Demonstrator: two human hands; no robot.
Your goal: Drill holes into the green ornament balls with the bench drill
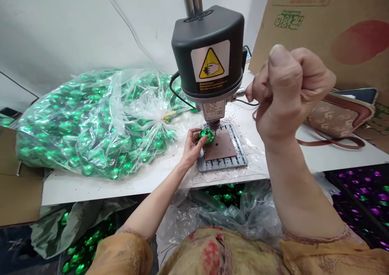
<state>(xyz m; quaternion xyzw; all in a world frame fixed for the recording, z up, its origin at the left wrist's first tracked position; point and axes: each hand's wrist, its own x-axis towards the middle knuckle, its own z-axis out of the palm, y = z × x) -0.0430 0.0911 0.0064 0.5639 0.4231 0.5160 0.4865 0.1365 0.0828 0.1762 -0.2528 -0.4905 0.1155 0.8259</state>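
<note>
A shiny green faceted ball (207,136) is held in the fingers of my left hand (192,146), close beside the bit under the chuck (214,124) of a small black drill press (209,52). I cannot tell whether the bit touches the ball. Below the ball, a brown square board (219,145) with a dark hole lies on the slotted grey metal base (223,163). Raised at the machine's right side, my right hand (288,90) is closed around the end of the feed lever (240,91); the lever's grip is hidden inside the fist.
A large tied clear bag (91,125) of green balls fills the table's left side. Dark shavings dot the white table (121,187). A patterned purse (337,112) with a brown strap and a cardboard box (310,31) are at right. Purple balls (358,190) lie below, right.
</note>
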